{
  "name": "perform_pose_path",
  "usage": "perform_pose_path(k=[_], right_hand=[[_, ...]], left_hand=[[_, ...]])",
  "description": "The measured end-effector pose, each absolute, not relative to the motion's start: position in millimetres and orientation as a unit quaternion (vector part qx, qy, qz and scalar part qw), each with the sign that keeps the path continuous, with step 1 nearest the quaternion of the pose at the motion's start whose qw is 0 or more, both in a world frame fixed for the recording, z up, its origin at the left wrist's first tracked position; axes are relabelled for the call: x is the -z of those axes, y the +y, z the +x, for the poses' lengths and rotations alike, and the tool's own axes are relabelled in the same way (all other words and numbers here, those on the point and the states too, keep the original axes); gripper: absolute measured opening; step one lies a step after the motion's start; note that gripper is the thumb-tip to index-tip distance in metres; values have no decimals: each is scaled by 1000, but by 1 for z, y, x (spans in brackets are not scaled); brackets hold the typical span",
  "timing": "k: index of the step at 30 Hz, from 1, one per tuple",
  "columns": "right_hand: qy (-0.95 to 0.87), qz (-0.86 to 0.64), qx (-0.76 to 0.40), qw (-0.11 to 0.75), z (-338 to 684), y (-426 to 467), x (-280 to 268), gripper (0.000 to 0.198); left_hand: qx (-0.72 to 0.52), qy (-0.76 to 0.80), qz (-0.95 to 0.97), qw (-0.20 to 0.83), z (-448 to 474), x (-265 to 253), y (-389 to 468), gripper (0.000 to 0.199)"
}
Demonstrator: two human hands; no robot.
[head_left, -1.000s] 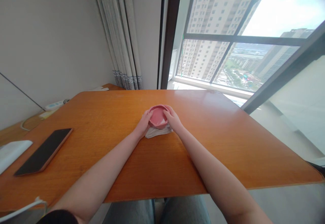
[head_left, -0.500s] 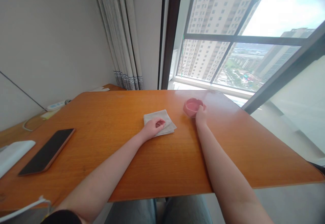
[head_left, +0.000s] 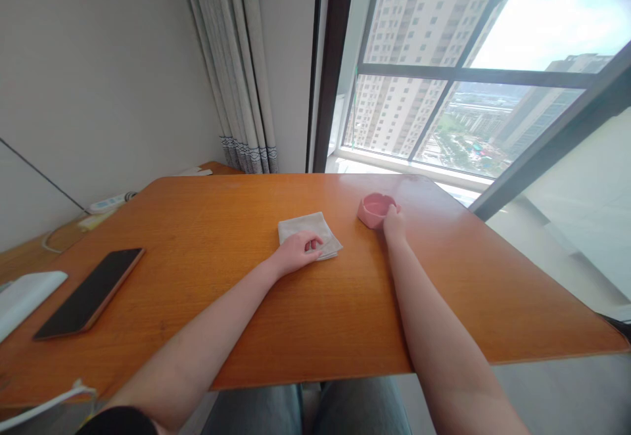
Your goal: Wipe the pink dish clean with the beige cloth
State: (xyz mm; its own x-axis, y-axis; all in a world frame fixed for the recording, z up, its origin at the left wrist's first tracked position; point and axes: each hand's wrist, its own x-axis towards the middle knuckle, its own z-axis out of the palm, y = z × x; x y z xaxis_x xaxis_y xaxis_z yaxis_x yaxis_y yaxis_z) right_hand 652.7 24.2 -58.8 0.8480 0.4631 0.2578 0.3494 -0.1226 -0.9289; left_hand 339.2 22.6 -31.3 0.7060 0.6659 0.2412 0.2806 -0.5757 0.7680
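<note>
A folded light-grey cloth (head_left: 300, 223) lies flat at the middle of the wooden table. My left hand (head_left: 300, 249) rests over its near edge, fingers loosely curled and the thumb apart from them, with nothing visible between. To the right, my right hand (head_left: 394, 223) grips the near right side of a pink ashtray (head_left: 369, 215), which has a notched rim. The ashtray is upright, and its hollow appears to hold nothing. Whether its base touches the table cannot be made out.
A dark phone-like slab (head_left: 91, 294) lies on the left of the wooden table (head_left: 221, 225), beside a white object (head_left: 32, 297). A white cable (head_left: 54, 399) hangs at the near left corner. Behind the far left edge is a power strip (head_left: 106, 204). A window (head_left: 444, 73) stands beyond.
The ashtray has shifted slightly right and nearer with my right hand. My left hand has moved slightly right on the cloth, its thumb and fingers now farther apart.
</note>
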Motion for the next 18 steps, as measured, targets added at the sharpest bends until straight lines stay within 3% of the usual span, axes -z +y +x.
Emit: perform_pose_path(k=[7,13,18], right_hand=[[-206,-801,-49,560,653,17,55,28],[-196,-821,-53,533,649,10,45,36],[-278,-764,85,576,612,2,21,52]], left_hand=[[-251,229,885,319,337,33,24,27],[-248,229,893,297,337,30,21,36],[-271,247,869,331,337,29,21,22]])
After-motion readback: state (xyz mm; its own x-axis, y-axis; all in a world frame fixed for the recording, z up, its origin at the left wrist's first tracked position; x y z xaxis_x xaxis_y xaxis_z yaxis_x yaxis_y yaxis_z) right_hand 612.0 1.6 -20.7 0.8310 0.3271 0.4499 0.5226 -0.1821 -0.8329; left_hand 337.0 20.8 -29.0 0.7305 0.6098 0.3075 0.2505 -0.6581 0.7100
